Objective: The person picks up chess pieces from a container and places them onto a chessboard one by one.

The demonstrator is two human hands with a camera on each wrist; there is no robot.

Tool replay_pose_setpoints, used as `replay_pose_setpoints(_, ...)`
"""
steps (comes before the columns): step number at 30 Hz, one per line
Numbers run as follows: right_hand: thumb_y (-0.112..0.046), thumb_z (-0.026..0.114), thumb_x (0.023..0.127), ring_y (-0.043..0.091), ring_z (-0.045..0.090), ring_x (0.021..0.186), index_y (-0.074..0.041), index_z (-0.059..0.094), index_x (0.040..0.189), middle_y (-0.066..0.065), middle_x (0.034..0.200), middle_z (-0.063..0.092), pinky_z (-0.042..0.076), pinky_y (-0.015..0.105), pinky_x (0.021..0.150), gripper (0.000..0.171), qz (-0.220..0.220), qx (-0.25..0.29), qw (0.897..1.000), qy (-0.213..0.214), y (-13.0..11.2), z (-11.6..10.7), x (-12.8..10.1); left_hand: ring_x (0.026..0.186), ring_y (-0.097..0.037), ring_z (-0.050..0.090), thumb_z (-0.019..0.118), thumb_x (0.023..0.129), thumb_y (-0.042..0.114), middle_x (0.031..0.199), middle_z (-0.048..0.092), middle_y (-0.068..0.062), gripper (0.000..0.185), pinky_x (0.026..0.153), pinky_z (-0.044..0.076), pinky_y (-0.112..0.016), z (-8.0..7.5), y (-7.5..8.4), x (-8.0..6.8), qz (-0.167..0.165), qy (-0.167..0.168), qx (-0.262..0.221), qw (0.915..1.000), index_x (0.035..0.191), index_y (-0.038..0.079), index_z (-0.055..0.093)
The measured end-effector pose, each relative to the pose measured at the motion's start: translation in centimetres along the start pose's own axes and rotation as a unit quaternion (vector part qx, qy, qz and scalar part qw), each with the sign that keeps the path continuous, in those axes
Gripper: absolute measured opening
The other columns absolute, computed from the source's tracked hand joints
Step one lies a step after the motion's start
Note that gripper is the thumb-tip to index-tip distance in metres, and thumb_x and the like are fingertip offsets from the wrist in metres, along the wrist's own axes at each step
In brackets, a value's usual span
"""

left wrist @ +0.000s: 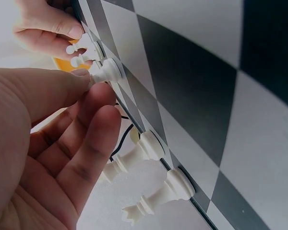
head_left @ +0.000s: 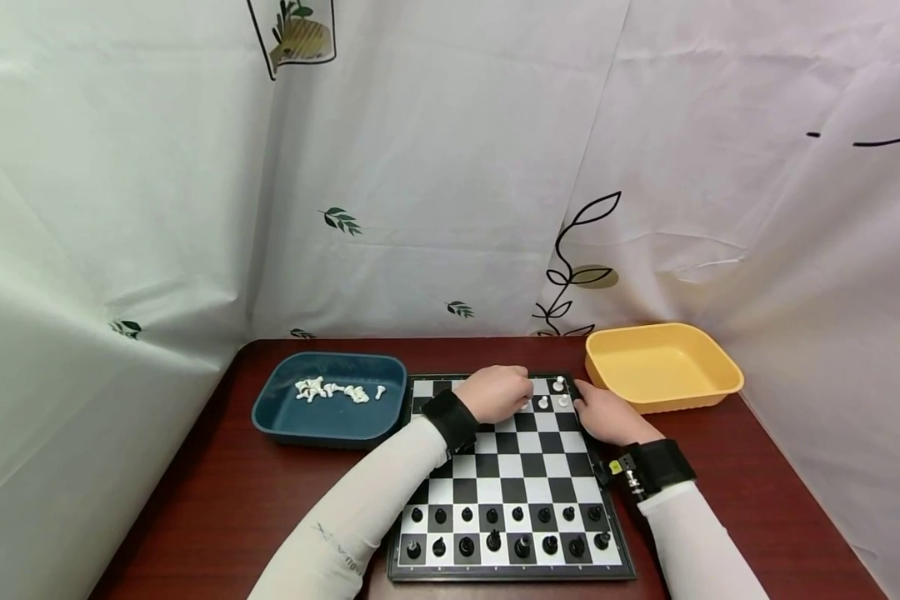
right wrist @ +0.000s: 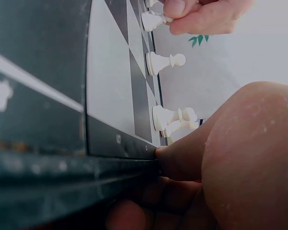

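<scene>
A pale printed cloth [head_left: 450,167] hangs behind the dark red desk [head_left: 195,517]. The chessboard [head_left: 536,467] lies flat in the middle, its side edges running near to far. To its left is a blue tray [head_left: 322,434], long axis left to right; at the far right, just beyond the right hand, sits a yellow tray [head_left: 663,367].

The right hand [head_left: 613,414] holds the board's right edge near the far corner, thumb on the rim and fingers curled below. The left hand [head_left: 493,393] reaches over the far end of the board, thumb and fingers clamped on a white pawn [right wrist: 152,21] in the second row from the far edge. That pawn's long axis is upright, base down on the board, head up between the fingers.

Two rows of black pieces [head_left: 493,540] stand upright across the near end. White pieces [head_left: 356,393] lie in the blue tray. To the right of the pinched pawn, more white pawns [right wrist: 158,62] stand upright; taller white pieces [left wrist: 158,196] also stand along the far row.
</scene>
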State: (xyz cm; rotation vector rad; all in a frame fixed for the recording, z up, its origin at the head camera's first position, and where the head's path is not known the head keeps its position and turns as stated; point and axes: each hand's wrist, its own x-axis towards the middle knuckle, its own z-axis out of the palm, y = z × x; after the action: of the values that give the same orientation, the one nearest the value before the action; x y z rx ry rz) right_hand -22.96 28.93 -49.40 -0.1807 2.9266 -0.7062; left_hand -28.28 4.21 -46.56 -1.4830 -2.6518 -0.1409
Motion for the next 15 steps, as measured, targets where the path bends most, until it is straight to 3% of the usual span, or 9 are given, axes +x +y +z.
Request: replay_pose_setpoints(15,-0.011,0.045,0.115,0.052,0.057,0.142,0.017,0.041,0.160,0.038,0.154,0.055,0.044,0.068,0.117,0.053,-0.002,0.001,1.000,0.000,-0.01,0.08,0.05,0.096,-0.008,0.069,0.070,0.110,0.014,0.109,0.073,0.002,0.019,0.088,0.056,-0.023,-0.36,0.22,-0.14,-0.003,-0.004,0.005,1.0000,0.119,0.020,0.085)
